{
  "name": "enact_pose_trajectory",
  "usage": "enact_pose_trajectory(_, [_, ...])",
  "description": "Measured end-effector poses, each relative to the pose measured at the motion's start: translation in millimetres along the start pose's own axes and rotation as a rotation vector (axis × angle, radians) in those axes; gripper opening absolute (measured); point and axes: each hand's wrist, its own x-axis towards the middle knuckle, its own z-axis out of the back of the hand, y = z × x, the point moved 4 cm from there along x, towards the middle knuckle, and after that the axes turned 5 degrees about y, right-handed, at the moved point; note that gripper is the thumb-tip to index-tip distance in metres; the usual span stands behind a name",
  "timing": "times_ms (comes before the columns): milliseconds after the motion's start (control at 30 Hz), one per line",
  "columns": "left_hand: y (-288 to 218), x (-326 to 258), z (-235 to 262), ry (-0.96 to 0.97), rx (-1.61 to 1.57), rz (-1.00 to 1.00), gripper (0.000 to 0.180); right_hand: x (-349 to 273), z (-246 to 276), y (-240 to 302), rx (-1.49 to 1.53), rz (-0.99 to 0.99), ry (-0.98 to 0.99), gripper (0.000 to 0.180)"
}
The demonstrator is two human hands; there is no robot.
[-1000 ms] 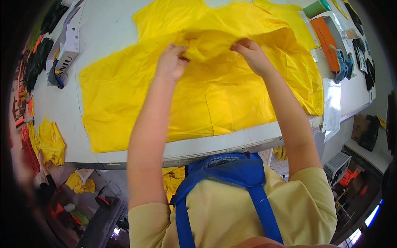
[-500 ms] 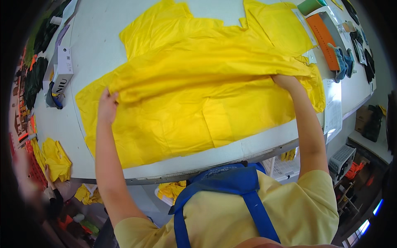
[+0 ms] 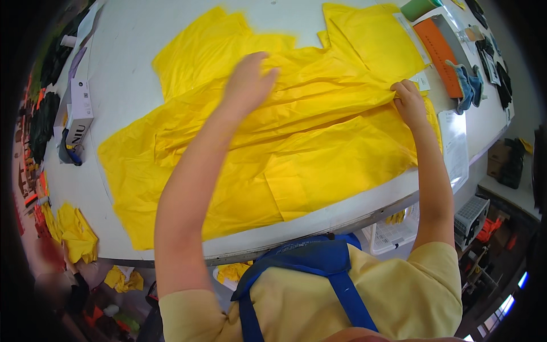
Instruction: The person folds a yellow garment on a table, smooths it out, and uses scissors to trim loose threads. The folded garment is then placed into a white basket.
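A large yellow garment point(image 3: 325, 171) is spread across the white table point(image 3: 125, 51), its middle gathered into long folds. Above its upper middle is my left hand point(image 3: 249, 84), somewhat blurred, thumb and fingers apart, holding nothing. At the right end of the folds my right hand point(image 3: 409, 101) is closed, pinching the yellow cloth. Two broad pieces of the cloth extend toward the far side, one at the left and one at the right. My left forearm covers part of the garment's left half.
At the right are an orange box point(image 3: 437, 57), blue cloth gloves point(image 3: 468, 85), a green roll point(image 3: 419, 8) and a paper sheet point(image 3: 454, 145). A white box point(image 3: 81, 105) stands at the left. More yellow cloth point(image 3: 77, 233) lies at the lower left, beside another person.
My left hand has let go of the cloth's left edge and moved up and right. My right hand has shifted slightly upward with the cloth. The raised fold now lies flatter.
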Motion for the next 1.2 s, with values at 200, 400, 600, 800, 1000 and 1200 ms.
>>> enact_pose_trajectory(200, [-44, 134, -122, 0.374, 0.102, 0.208, 0.043, 8, -10, -13, -0.116, 0.138, -0.250, 0.016])
enact_pose_trajectory(400, [-55, 149, -117, 0.249, 0.070, 0.053, 0.027, -28, -32, -22, -0.248, 0.301, 0.207, 0.011])
enact_pose_trajectory(600, [-39, 58, -49, -0.199, 0.147, -0.269, 0.035, -24, -16, -12, -0.178, -0.026, 0.558, 0.018])
enact_pose_trajectory(800, [117, -166, 108, -0.923, 0.404, 0.491, 0.069, 7, -1, 107, 0.248, -0.039, 0.151, 0.020])
enact_pose_trajectory(1000, [120, -205, 66, -0.633, -0.553, 0.377, 0.020, 42, -39, 330, 1.165, 0.192, 0.293, 0.034])
enact_pose_trajectory(1200, [13, -251, 69, -0.536, 0.171, -0.370, 0.022, 42, -47, 374, 1.217, -0.043, 0.290, 0.038])
